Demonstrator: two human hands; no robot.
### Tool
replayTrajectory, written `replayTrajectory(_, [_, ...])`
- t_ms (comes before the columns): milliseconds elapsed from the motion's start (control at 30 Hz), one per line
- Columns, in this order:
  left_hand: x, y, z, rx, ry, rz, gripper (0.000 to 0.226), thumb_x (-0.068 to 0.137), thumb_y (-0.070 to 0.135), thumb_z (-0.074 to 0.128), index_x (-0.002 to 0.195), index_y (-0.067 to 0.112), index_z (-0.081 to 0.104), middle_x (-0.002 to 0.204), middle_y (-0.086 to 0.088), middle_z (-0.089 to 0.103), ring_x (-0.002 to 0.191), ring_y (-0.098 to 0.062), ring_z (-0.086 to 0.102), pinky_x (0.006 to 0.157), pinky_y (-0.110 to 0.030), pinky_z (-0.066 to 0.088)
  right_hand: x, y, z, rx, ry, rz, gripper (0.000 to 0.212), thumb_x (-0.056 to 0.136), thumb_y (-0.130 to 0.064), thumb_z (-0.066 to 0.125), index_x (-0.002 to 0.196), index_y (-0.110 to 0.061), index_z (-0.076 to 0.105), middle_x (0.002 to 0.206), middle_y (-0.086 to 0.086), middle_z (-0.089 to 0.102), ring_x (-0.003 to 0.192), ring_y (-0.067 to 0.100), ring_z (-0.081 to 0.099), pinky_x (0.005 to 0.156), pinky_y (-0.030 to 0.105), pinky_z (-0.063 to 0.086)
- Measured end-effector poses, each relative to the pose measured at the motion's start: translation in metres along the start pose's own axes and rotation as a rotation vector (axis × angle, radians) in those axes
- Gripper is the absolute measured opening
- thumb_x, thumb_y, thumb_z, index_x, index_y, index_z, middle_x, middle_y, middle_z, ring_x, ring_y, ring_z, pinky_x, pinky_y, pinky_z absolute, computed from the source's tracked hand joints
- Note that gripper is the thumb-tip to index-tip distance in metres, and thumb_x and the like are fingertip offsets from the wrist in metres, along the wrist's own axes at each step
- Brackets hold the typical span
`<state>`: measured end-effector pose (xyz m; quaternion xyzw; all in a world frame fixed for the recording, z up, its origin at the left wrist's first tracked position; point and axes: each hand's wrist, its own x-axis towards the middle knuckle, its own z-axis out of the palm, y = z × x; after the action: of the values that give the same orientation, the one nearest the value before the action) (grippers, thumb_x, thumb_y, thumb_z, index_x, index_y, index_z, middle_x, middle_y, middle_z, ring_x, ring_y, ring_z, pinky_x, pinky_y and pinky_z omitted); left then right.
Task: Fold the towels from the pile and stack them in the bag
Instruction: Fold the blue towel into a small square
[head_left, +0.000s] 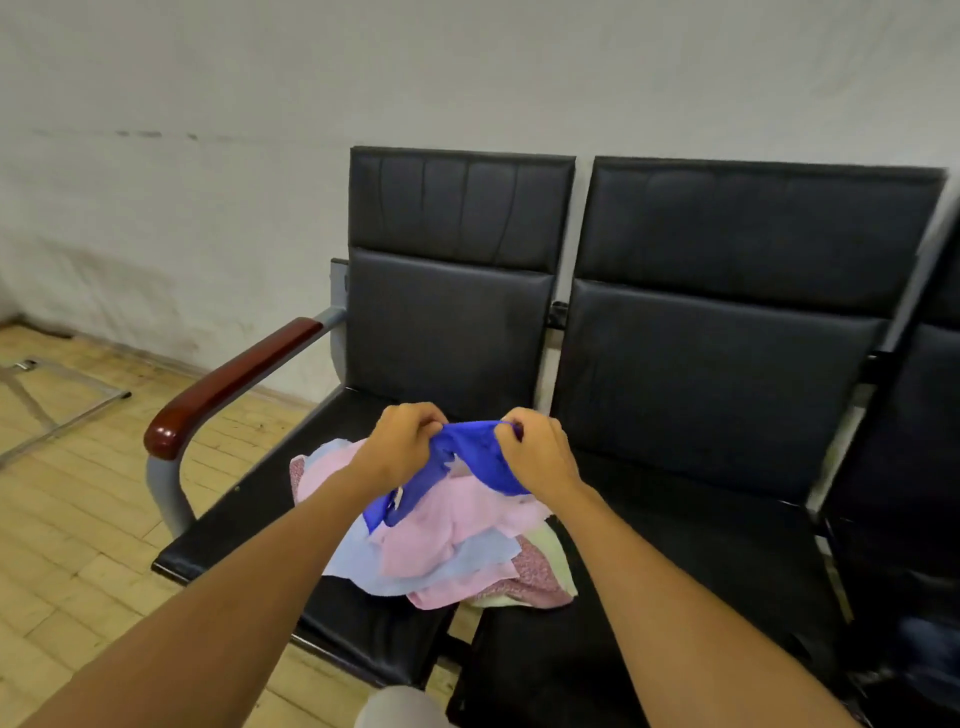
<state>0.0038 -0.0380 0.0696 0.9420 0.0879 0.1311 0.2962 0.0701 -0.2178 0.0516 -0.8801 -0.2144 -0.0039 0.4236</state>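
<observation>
Both hands, the left hand (402, 441) and right hand (535, 452), pinched a blue towel (480, 457) in curled fingers above the pile (447, 540) on the chair seat (234, 525). It looked light and limp (likely to sag), best held by its corners.

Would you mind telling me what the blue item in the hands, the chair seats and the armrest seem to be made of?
Blue item: thin, soft fabric, judging by how it bunches and droops between the left hand and right hand. Chair seat: black leather or vinyl, which I cannot tell apart; smooth with a faint sheen and stitched panels. Armrest: glossy reddish-brown, probably lacquered wood, on a grey metal-looking frame.
</observation>
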Motion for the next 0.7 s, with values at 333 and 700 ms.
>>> replayTrajectory(333, [-0.027, 0.153, -0.023, -0.211, 0.034, 0.220, 0.017, 0.100, 0.006, 0.041, 0.096, 0.006, 0.057, 0.091, -0.008, 0.061, 0.081, -0.015, 0.055, 0.068, -0.020, 0.043, -0.056, -0.021, -0.165, -0.007, 0.251, -0.128, 0.020, 0.103, -0.030, 0.050, 0.111, -0.017, 0.063, 0.099, -0.003, 0.064, 0.085, 0.007, 0.059, 0.066, 0.018, 0.045])
replayTrajectory(700, [-0.067, 0.267, -0.019, -0.180, -0.040, 0.395, 0.019, 0.096, 0.018, 0.055, 0.083, 0.006, 0.062, 0.079, -0.016, 0.065, 0.071, -0.022, 0.059, 0.063, -0.026, 0.045, -0.134, -0.018, -0.283, -0.180, 0.336, -0.176, 0.021, 0.097, -0.037, 0.059, 0.092, -0.020, 0.070, 0.084, -0.005, 0.067, 0.079, 0.012, 0.061, 0.071, 0.033, 0.054])
